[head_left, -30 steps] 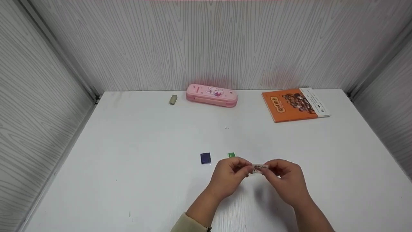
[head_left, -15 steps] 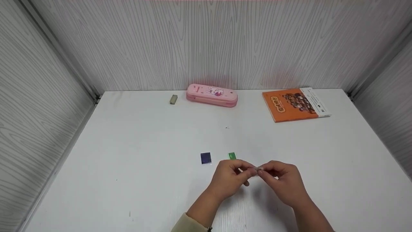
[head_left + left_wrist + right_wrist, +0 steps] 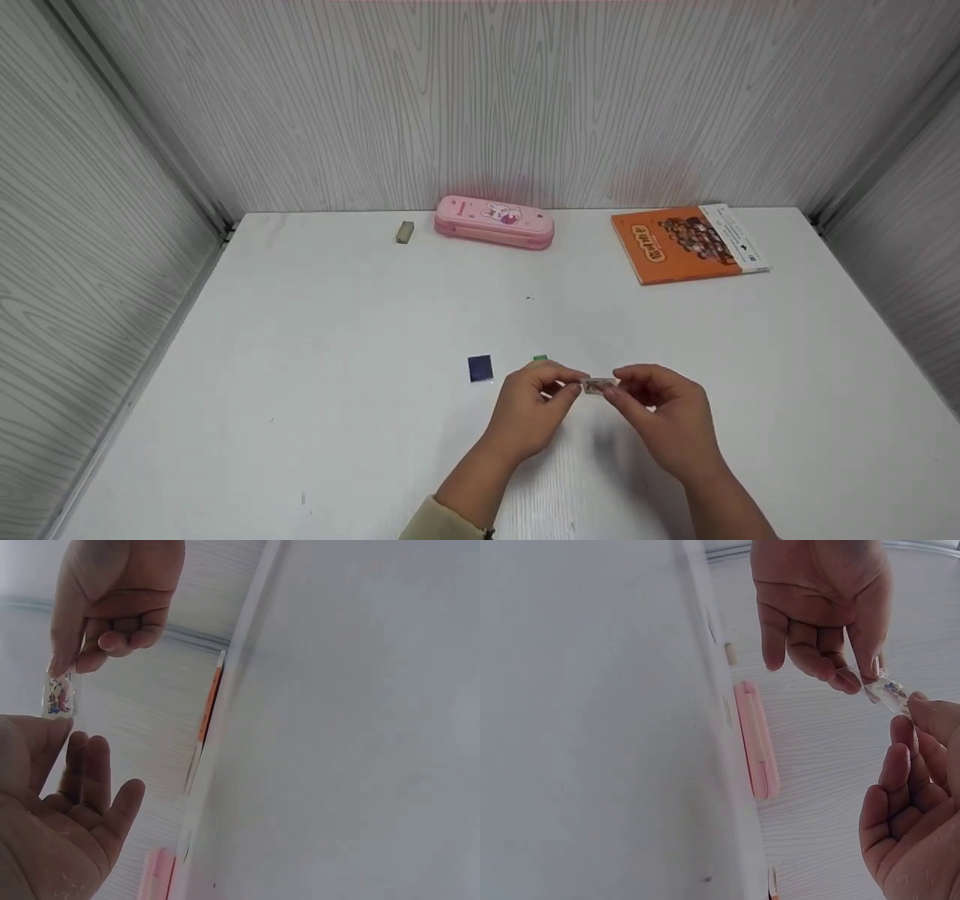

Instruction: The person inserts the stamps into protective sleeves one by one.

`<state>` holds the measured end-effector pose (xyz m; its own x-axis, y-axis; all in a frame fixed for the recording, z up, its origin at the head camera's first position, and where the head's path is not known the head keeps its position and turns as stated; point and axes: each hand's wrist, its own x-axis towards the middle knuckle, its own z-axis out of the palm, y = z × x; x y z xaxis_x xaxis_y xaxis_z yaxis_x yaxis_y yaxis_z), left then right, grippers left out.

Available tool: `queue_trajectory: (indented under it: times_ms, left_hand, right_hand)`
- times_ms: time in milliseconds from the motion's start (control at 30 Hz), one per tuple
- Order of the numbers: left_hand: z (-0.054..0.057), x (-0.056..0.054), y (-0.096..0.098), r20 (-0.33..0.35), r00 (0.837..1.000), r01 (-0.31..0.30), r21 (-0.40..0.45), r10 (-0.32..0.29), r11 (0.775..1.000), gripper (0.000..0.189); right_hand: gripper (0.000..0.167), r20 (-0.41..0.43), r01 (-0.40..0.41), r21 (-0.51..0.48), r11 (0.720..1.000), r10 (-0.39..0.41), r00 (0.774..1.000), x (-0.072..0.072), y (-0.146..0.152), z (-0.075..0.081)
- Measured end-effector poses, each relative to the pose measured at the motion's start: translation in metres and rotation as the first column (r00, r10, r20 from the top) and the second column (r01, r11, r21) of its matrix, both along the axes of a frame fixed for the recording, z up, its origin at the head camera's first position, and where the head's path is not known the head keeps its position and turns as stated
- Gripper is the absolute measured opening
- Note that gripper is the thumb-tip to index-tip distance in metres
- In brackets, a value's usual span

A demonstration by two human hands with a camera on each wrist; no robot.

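Note:
A small clear plastic piece with a colourful printed picture [image 3: 598, 386] is held up over the white table, between both hands. My left hand [image 3: 529, 412] pinches its left end between thumb and index finger. At the right end, my right hand [image 3: 667, 420] pinches it with the thumb on top. In the left wrist view the printed plastic piece [image 3: 60, 696] shows multicoloured figures. From the right wrist, the see-through piece [image 3: 889, 694] looks shiny and tilted. A green piece [image 3: 540, 358] lies partly hidden behind my left hand, and a dark blue square [image 3: 481, 368] lies left of it.
Near the back wall stands a pink pencil case [image 3: 495, 222] with a rabbit print. A small grey-green block [image 3: 405, 232] lies to its left. An orange book [image 3: 679, 244] lies at the back right. Panels enclose the table [image 3: 337, 315] at the back and sides.
Half a second ago the fingertips met and mostly covered the piece; now the hands are slightly apart and its printed face shows. My left hand covers more of the green piece.

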<state>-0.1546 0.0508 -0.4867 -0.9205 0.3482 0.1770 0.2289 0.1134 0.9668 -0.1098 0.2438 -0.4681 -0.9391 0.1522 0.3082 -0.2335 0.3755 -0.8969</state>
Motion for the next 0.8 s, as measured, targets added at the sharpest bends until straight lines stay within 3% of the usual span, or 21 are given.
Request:
queue_trajectory:
  times_ms: [67,300,800]
  left_hand:
    - [0.0002,-0.0016,0.0003,0.002,1.0,-0.01,0.0,0.01,1.0,0.016]
    - [0.0019,-0.0013,0.0014,0.1,0.994,0.027,0.067,-0.034,0.997,0.012]
    - [0.0049,0.001,0.0009,0.137,0.988,0.063,0.076,-0.073,0.995,0.014]
  right_hand:
    - [0.023,-0.018,0.023,-0.005,1.0,-0.023,1.0,-0.0006,0.0005,0.0005]
    - [0.023,-0.041,0.054,-0.004,0.999,-0.054,0.998,-0.001,0.0001,0.001]
    - [0.022,-0.071,-0.035,0.06,0.998,0.039,0.997,-0.0009,-0.0016,-0.0032]
